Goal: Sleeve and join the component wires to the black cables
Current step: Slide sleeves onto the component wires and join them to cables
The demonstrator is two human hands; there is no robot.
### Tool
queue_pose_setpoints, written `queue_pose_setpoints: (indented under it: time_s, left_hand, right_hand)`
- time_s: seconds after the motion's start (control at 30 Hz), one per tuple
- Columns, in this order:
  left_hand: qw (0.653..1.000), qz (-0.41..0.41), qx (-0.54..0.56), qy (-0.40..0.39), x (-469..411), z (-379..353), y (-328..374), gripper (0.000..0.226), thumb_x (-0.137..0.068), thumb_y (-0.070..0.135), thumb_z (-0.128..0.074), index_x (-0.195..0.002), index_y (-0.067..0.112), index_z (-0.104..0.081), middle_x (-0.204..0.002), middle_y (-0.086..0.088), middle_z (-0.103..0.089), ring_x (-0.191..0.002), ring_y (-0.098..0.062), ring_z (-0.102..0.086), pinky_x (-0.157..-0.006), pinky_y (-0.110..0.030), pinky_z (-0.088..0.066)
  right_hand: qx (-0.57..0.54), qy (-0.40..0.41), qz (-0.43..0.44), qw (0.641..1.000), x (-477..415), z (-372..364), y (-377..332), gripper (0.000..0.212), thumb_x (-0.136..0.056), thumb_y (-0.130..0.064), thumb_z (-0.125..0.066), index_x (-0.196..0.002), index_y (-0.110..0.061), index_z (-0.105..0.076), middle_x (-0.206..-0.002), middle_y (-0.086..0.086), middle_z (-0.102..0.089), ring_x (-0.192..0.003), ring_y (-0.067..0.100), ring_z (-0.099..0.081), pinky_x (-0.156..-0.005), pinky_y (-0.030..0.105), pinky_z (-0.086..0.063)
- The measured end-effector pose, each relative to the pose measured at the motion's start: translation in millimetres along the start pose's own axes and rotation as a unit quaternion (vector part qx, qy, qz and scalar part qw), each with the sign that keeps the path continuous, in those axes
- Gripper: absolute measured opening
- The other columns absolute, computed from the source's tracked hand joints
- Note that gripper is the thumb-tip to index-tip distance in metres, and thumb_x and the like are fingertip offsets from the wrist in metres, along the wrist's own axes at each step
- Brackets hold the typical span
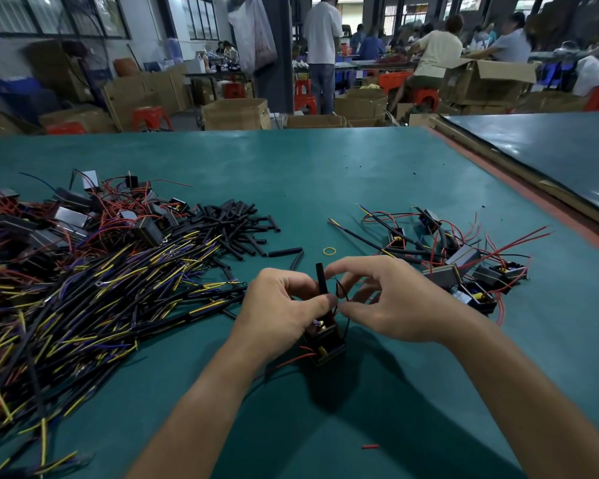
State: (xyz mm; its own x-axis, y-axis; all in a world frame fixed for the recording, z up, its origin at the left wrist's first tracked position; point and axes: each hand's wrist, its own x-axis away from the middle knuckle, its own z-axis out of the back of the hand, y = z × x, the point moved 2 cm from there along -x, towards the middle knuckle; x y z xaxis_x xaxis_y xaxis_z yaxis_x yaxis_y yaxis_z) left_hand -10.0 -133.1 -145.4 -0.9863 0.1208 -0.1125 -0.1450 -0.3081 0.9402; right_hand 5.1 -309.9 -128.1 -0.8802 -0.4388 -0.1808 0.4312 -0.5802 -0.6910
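My left hand grips a small black component with red leads hanging below it, and holds a short black sleeve tube upright above it. My right hand pinches thin dark wires just right of the tube. A big heap of black cables with yellow and purple ends lies to the left. Loose black sleeve tubes are piled beyond it. Further components with red wires sit at the far left.
Joined components with black cables and red wires lie at the right on the green table. A yellow rubber band lies ahead of my hands. A red offcut lies near the front. People and cardboard boxes fill the background.
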Motion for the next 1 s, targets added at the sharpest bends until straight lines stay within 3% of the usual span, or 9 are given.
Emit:
queue_pose_setpoints:
  time_s: [0.2, 0.33, 0.43, 0.5, 0.57, 0.67, 0.73, 0.83, 1.0]
  left_hand:
    - [1.000, 0.002, -0.007, 0.016, -2, 6, 0, 0.017, -0.079, 0.019, -0.080, -0.066, 0.013, -0.072, -0.058, -0.010, -0.066, -0.045, -0.016, -0.056, -0.052, -0.032, -0.048]
    - [1.000, 0.013, -0.006, 0.010, -2, 7, -1, 0.019, -0.078, 0.017, -0.080, -0.062, 0.015, -0.072, -0.053, -0.003, -0.063, -0.044, -0.015, -0.056, -0.051, -0.029, -0.048]
    - [1.000, 0.014, -0.013, 0.010, -3, 7, -1, 0.018, -0.078, 0.019, -0.081, -0.063, 0.015, -0.072, -0.052, -0.001, -0.063, -0.044, -0.014, -0.057, -0.051, -0.029, -0.049]
    - [1.000, 0.014, -0.017, 0.013, -3, 8, -2, 0.017, -0.078, 0.021, -0.081, -0.064, 0.014, -0.073, -0.052, -0.002, -0.062, -0.044, -0.015, -0.058, -0.051, -0.030, -0.048]
    - [1.000, 0.014, -0.008, 0.012, -2, 9, -2, 0.017, -0.077, 0.018, -0.081, -0.064, 0.013, -0.073, -0.054, -0.007, -0.063, -0.045, -0.017, -0.057, -0.051, -0.029, -0.047]
    - [1.000, 0.021, 0.011, 0.005, -1, 8, 1, 0.011, -0.077, 0.014, -0.081, -0.069, 0.009, -0.075, -0.061, -0.017, -0.067, -0.045, -0.017, -0.056, -0.052, -0.028, -0.045]
    - [0.999, 0.029, 0.026, -0.003, -1, 9, 2, 0.009, -0.077, 0.011, -0.081, -0.071, 0.007, -0.075, -0.059, -0.013, -0.066, -0.043, -0.014, -0.054, -0.049, -0.024, -0.044]
    - [0.998, 0.040, 0.042, -0.013, -1, 9, 4, 0.008, -0.077, 0.007, -0.080, -0.071, 0.004, -0.075, -0.056, -0.006, -0.065, -0.042, -0.010, -0.053, -0.045, -0.019, -0.044]
    - [0.998, 0.050, 0.043, -0.025, 0, 10, 5, 0.008, -0.077, 0.007, -0.079, -0.072, 0.001, -0.075, -0.057, -0.008, -0.065, -0.043, -0.009, -0.052, -0.045, -0.019, -0.043]
  right_hand:
    - [0.064, 0.019, -0.018, 0.998, -1, 0, 0, 0.024, -0.085, -0.043, -0.070, -0.108, -0.044, -0.064, -0.085, -0.022, -0.064, -0.071, -0.002, -0.061, -0.076, 0.029, -0.054]
    - [0.067, 0.041, -0.008, 0.997, -1, 2, -2, 0.037, -0.082, -0.038, -0.076, -0.116, -0.048, -0.065, -0.091, -0.017, -0.064, -0.070, 0.003, -0.059, -0.073, 0.023, -0.050]
    - [0.080, 0.013, 0.006, 0.997, -1, 1, -3, 0.017, -0.080, -0.028, -0.078, -0.092, -0.039, -0.075, -0.089, -0.009, -0.061, -0.072, 0.009, -0.059, -0.074, 0.035, -0.051]
    - [0.083, 0.000, 0.003, 0.997, 0, 0, -3, 0.008, -0.081, -0.034, -0.075, -0.087, -0.039, -0.074, -0.086, -0.009, -0.060, -0.075, 0.009, -0.061, -0.076, 0.036, -0.051]
    - [0.066, -0.013, 0.001, 0.998, 2, 0, -4, 0.009, -0.080, -0.043, -0.073, -0.089, -0.044, -0.073, -0.084, -0.013, -0.060, -0.074, 0.005, -0.061, -0.075, 0.031, -0.051]
    - [0.063, -0.033, -0.008, 0.997, 1, -2, -4, 0.011, -0.077, -0.042, -0.077, -0.082, -0.049, -0.072, -0.077, -0.025, -0.058, -0.064, 0.000, -0.053, -0.056, 0.012, -0.036]
    - [0.056, -0.049, -0.019, 0.997, 0, -5, -3, 0.014, -0.077, -0.037, -0.078, -0.074, -0.048, -0.071, -0.069, -0.029, -0.058, -0.060, -0.002, -0.051, -0.054, 0.010, -0.035]
    - [0.029, -0.058, -0.024, 0.998, 0, -9, -2, 0.013, -0.079, -0.033, -0.076, -0.073, -0.044, -0.073, -0.067, -0.019, -0.063, -0.057, 0.000, -0.049, -0.054, 0.012, -0.034]
    - [0.016, -0.060, -0.006, 0.998, 0, -10, -7, 0.017, -0.083, -0.022, -0.073, -0.068, -0.030, -0.073, -0.061, -0.012, -0.064, -0.052, 0.000, -0.049, -0.052, 0.012, -0.033]
